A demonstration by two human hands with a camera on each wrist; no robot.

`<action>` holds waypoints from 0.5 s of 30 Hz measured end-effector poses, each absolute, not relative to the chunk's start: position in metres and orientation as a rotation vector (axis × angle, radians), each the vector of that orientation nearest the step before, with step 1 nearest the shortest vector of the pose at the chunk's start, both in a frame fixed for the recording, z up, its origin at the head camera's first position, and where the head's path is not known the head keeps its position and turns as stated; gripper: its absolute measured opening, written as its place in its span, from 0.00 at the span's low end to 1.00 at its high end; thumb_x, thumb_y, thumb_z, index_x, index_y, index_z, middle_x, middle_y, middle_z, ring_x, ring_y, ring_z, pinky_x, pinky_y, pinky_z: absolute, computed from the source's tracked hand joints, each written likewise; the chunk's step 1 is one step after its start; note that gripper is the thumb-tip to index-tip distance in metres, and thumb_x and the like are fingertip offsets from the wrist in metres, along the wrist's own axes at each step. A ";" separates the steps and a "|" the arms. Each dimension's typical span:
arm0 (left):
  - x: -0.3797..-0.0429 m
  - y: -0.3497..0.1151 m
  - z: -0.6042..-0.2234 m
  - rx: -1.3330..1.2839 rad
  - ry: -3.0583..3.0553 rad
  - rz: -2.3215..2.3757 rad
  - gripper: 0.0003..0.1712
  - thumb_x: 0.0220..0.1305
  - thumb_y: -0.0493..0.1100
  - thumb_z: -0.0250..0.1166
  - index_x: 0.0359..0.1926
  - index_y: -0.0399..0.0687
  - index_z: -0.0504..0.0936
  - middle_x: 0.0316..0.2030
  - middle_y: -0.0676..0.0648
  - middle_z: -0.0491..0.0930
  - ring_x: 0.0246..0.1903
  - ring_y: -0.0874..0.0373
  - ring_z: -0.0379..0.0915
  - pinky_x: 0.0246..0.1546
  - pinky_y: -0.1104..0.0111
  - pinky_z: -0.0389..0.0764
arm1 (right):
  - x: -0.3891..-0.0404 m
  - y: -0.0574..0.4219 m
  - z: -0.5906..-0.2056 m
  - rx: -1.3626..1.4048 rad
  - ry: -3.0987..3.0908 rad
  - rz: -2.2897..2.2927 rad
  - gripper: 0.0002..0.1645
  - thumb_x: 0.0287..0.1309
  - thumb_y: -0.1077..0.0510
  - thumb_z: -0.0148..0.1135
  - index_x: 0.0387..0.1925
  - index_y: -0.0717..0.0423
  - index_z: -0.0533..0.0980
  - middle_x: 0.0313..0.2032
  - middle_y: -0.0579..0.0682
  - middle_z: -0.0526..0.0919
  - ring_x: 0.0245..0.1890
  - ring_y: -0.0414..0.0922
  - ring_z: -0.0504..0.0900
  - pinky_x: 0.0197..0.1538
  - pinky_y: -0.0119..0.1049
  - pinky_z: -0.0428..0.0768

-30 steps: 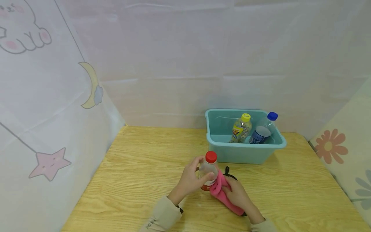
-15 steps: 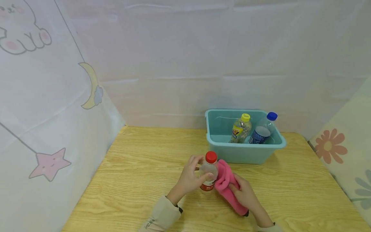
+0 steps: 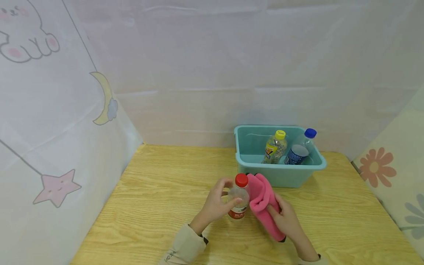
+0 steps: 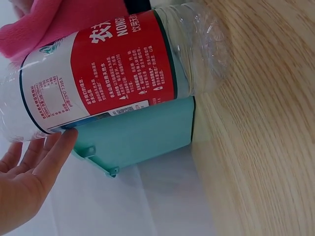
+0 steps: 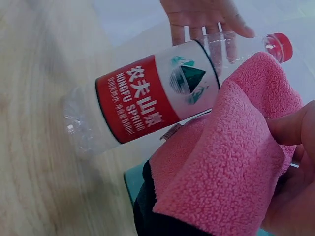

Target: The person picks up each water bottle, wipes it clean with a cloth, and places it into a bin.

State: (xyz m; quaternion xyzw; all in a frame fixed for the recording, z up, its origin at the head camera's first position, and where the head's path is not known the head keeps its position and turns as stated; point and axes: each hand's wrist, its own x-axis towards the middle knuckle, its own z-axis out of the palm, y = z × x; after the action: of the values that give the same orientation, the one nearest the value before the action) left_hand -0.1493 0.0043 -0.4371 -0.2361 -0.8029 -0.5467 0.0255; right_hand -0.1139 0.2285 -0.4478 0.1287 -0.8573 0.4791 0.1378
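Observation:
A clear plastic water bottle [image 3: 237,210] with a red cap and a red and white label stands upright on the table. My left hand [image 3: 216,202] holds it around its upper part, thumb in front and fingers on the far side. In the left wrist view, the fingertips of the left hand [image 4: 42,164] touch the bottle's label [image 4: 123,61]. To the right of the bottle, a folded pink fleecy cloth [image 3: 261,198] with black edging is pinched in my right hand [image 3: 286,217]. In the right wrist view, the cloth [image 5: 221,162] covers part of the bottle [image 5: 142,103].
Behind the hands stands a light teal plastic bin [image 3: 271,176]. Inside it lean a yellow-capped bottle [image 3: 275,147] and a blue-capped bottle [image 3: 299,149]. The wooden table [image 3: 159,191] meets pale printed curtains [image 3: 185,73] at the back and sides.
My right hand has shifted to the right with the pink cloth, whose upper end has moved up and away beside the bottle. The left hand and the bottle have stayed nearly in place.

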 end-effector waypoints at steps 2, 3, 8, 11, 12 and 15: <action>-0.149 0.004 -0.437 -0.732 -2.493 -1.693 0.27 0.56 0.42 0.66 0.55 0.41 0.67 0.50 0.45 0.71 0.50 0.50 0.68 0.45 0.59 0.77 | -0.114 0.228 -0.444 0.410 -2.415 1.397 0.25 0.50 0.75 0.58 0.53 0.69 0.70 0.42 0.59 0.79 0.36 0.34 0.74 0.33 0.27 0.76; -0.149 0.003 -0.437 -0.734 -2.497 -1.695 0.27 0.56 0.43 0.66 0.55 0.42 0.67 0.50 0.46 0.71 0.50 0.52 0.68 0.46 0.59 0.77 | -0.114 0.227 -0.442 0.430 -2.381 1.404 0.26 0.50 0.76 0.58 0.53 0.69 0.69 0.43 0.59 0.78 0.38 0.32 0.74 0.34 0.26 0.76; -0.149 0.001 -0.437 -0.767 -2.480 -1.725 0.28 0.56 0.47 0.65 0.55 0.45 0.68 0.51 0.48 0.71 0.51 0.54 0.67 0.46 0.57 0.76 | -0.116 0.224 -0.434 0.503 -2.252 1.444 0.29 0.49 0.78 0.57 0.56 0.69 0.67 0.47 0.44 0.75 0.42 0.27 0.72 0.39 0.18 0.73; -0.148 0.000 -0.437 -0.782 -2.464 -1.732 0.27 0.56 0.46 0.66 0.56 0.45 0.69 0.50 0.48 0.72 0.50 0.54 0.67 0.46 0.56 0.76 | -0.117 0.223 -0.430 0.531 -2.210 1.449 0.29 0.48 0.79 0.56 0.56 0.69 0.67 0.47 0.34 0.72 0.43 0.26 0.72 0.41 0.17 0.72; -0.148 0.000 -0.437 -0.784 -2.460 -1.733 0.27 0.56 0.45 0.66 0.56 0.45 0.69 0.50 0.48 0.72 0.50 0.54 0.67 0.46 0.56 0.76 | -0.118 0.222 -0.429 0.539 -2.199 1.443 0.30 0.48 0.79 0.56 0.56 0.70 0.67 0.48 0.32 0.71 0.43 0.26 0.72 0.41 0.17 0.72; -0.147 0.001 -0.433 -0.787 -2.449 -1.726 0.27 0.55 0.41 0.67 0.55 0.43 0.70 0.49 0.46 0.72 0.50 0.52 0.67 0.45 0.57 0.77 | -0.119 0.220 -0.426 0.561 -2.178 1.419 0.30 0.47 0.80 0.55 0.56 0.69 0.67 0.48 0.31 0.71 0.43 0.27 0.72 0.40 0.17 0.72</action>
State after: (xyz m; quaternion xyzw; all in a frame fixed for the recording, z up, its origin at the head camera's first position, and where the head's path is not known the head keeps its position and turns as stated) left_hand -0.1470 0.0007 -0.4328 -0.2541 -0.7904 -0.5570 0.0219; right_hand -0.1191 0.2203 -0.4259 0.2047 -0.7952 0.5183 0.2389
